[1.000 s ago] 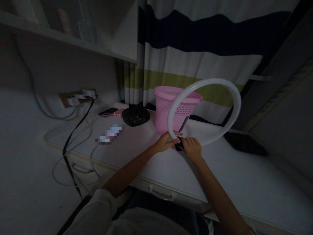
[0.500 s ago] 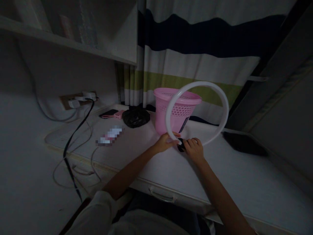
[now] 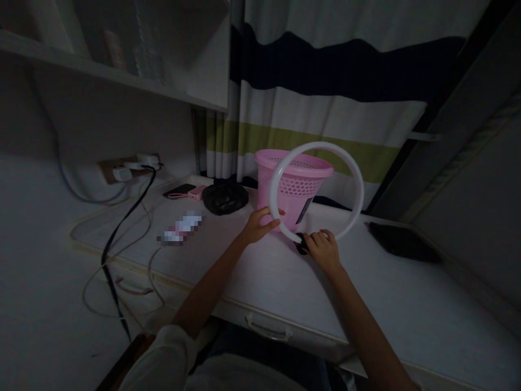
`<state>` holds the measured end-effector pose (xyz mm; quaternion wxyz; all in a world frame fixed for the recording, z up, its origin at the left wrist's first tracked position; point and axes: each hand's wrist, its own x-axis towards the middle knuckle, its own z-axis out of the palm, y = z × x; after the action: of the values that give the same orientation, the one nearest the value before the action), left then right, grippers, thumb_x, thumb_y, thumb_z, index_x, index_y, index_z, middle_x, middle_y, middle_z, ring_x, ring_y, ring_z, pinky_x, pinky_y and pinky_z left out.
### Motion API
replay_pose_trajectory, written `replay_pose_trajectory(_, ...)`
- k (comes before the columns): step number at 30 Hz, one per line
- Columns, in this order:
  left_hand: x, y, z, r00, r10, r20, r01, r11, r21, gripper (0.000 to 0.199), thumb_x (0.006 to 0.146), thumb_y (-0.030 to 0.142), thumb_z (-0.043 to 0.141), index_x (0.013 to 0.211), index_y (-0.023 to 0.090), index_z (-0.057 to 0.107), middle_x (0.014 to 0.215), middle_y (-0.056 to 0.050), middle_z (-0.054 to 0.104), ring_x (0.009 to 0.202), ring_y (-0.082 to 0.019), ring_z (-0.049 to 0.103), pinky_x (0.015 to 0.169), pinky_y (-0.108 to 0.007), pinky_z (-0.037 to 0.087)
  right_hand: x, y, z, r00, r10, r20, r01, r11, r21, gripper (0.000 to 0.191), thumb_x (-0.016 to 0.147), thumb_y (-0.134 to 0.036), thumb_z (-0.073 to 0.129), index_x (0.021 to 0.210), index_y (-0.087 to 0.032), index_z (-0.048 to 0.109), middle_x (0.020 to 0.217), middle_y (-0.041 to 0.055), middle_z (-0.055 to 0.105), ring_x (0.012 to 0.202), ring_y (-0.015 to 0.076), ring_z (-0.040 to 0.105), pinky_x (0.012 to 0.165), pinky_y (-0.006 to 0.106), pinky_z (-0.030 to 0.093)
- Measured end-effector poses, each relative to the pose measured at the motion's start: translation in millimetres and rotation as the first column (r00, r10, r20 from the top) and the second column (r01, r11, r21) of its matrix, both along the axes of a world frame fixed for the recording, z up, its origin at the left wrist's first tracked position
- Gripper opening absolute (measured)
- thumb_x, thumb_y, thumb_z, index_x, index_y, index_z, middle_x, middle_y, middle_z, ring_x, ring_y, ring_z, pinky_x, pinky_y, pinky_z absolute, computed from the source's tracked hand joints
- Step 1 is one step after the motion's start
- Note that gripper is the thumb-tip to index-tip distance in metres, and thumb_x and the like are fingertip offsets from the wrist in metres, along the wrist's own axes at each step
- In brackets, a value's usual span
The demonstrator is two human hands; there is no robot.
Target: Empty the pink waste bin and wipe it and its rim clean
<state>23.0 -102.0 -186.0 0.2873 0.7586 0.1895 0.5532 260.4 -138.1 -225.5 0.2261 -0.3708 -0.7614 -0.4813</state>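
A white ring (image 3: 357, 184) of thick tube stands upright over the desk, with a black piece (image 3: 301, 244) at its bottom. My left hand (image 3: 260, 224) holds the ring's lower left side, thumb in front and fingers partly behind. My right hand (image 3: 323, 250) is closed around the black piece and the ring's lower end; its fingertips are partly hidden. Just behind the ring sits a pink plastic wastebasket (image 3: 299, 187) with a perforated upper band and a dark label.
On the white desk (image 3: 260, 282) lie a black plastic bag (image 3: 226, 198), a pink power bank (image 3: 197, 192), a dark phone (image 3: 179, 190) and a blurred lit phone (image 3: 183, 227) on a cable. A flat black object (image 3: 402, 243) lies right. Cords hang from the wall socket (image 3: 130, 168).
My left hand has moved left and up along the ring, away from the black piece. The ring has shifted left, while my right hand stays at the black piece.
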Motion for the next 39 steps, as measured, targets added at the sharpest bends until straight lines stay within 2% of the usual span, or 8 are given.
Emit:
replay_pose_trajectory(5, 15.4, -2.0, -13.4, 0.998, -0.045, 0.031, 0.046, 0.999, -0.025, 0.036, 0.085, 0.041, 0.047, 0.103, 0.015, 0.063, 0.104, -0.011, 0.066, 0.099, -0.021, 0.060, 0.088, -0.033, 0.044, -7.0, -4.4, -1.3, 0.999, 0.023, -0.047, -0.022, 0.999, 0.023, 0.018, 0.086, -0.030, 0.050, 0.090, -0.017, 0.062, 0.065, 0.0026, 0.056, 0.067, 0.0159, 0.046, 0.082, 0.033, 0.031)
replay_pose_trajectory(10, 47.5, -11.6, -33.5, 0.989, -0.141, -0.034, 0.140, 0.990, -0.028, 0.041, 0.064, 0.035, 0.073, 0.100, 0.015, 0.066, 0.100, -0.010, 0.068, 0.094, -0.021, 0.062, 0.089, -0.033, 0.045, -10.2, -6.3, -5.0, 0.995, 0.040, -0.089, -0.037, 0.999, 0.035, 0.031, 0.089, -0.038, 0.043, 0.089, -0.013, 0.062, 0.065, 0.0045, 0.057, 0.067, 0.0167, 0.046, 0.079, 0.032, 0.033)
replay_pose_trajectory(13, 47.4, -12.3, -30.6, 0.993, -0.121, -0.005, 0.121, 0.992, -0.037, 0.035, 0.070, 0.031, 0.069, 0.102, 0.017, 0.065, 0.105, -0.010, 0.066, 0.099, -0.021, 0.059, 0.092, -0.034, 0.042, -9.4, -3.8, -5.5, 0.995, 0.051, -0.080, -0.047, 0.998, 0.051, 0.030, 0.088, -0.037, 0.044, 0.091, -0.013, 0.061, 0.066, 0.0053, 0.058, 0.068, 0.0169, 0.047, 0.078, 0.032, 0.033)
replay_pose_trajectory(20, 10.5, 3.1, -9.5, 0.990, -0.044, 0.138, 0.053, 0.997, -0.061, 0.035, 0.084, 0.040, 0.051, 0.110, 0.018, 0.061, 0.115, -0.010, 0.062, 0.105, -0.022, 0.056, 0.092, -0.035, 0.040, -1.7, 0.2, -1.4, 1.000, 0.007, 0.006, -0.007, 1.000, -0.017, 0.020, 0.086, -0.029, 0.049, 0.091, -0.014, 0.062, 0.068, 0.0044, 0.058, 0.068, 0.0170, 0.047, 0.081, 0.035, 0.031)
replay_pose_trajectory(24, 10.3, 8.3, -12.0, 0.981, -0.036, 0.193, 0.050, 0.996, -0.073, 0.040, 0.089, 0.043, 0.039, 0.114, 0.018, 0.058, 0.117, -0.011, 0.060, 0.108, -0.022, 0.054, 0.090, -0.035, 0.041, -1.4, -0.6, -1.1, 1.000, -0.002, 0.017, 0.002, 1.000, -0.014, 0.016, 0.085, -0.026, 0.051, 0.093, -0.017, 0.062, 0.068, 0.0032, 0.058, 0.068, 0.0165, 0.046, 0.083, 0.034, 0.029)
replay_pose_trajectory(30, 44.6, -8.9, -31.7, 0.986, -0.160, 0.054, 0.164, 0.984, -0.068, 0.037, 0.070, 0.037, 0.069, 0.099, 0.015, 0.065, 0.101, -0.010, 0.067, 0.096, -0.021, 0.061, 0.090, -0.035, 0.043, -5.1, -3.7, -4.3, 0.999, 0.022, -0.048, -0.021, 1.000, 0.022, 0.023, 0.086, -0.032, 0.048, 0.091, -0.013, 0.061, 0.067, 0.0047, 0.058, 0.069, 0.0168, 0.047, 0.081, 0.033, 0.031)
replay_pose_trajectory(32, 52.5, -14.3, -34.4, 0.983, -0.180, 0.036, 0.182, 0.982, -0.058, 0.036, 0.068, 0.034, 0.071, 0.098, 0.014, 0.066, 0.100, -0.011, 0.067, 0.096, -0.021, 0.060, 0.091, -0.035, 0.043, -7.2, -4.4, -4.6, 0.997, 0.047, -0.063, -0.045, 0.998, 0.035, 0.025, 0.087, -0.033, 0.047, 0.090, -0.012, 0.061, 0.066, 0.0050, 0.057, 0.068, 0.0168, 0.047, 0.080, 0.032, 0.032)
replay_pose_trajectory(39, 34.8, -13.2, -18.4, 0.987, -0.136, 0.084, 0.140, 0.989, -0.049, 0.029, 0.078, 0.033, 0.061, 0.101, 0.016, 0.064, 0.107, -0.010, 0.065, 0.103, -0.021, 0.058, 0.094, -0.036, 0.041, -4.9, -3.0, -1.9, 0.999, 0.018, -0.048, -0.018, 1.000, 0.004, 0.025, 0.088, -0.031, 0.046, 0.091, -0.012, 0.061, 0.067, 0.0053, 0.059, 0.068, 0.0170, 0.047, 0.081, 0.034, 0.031)
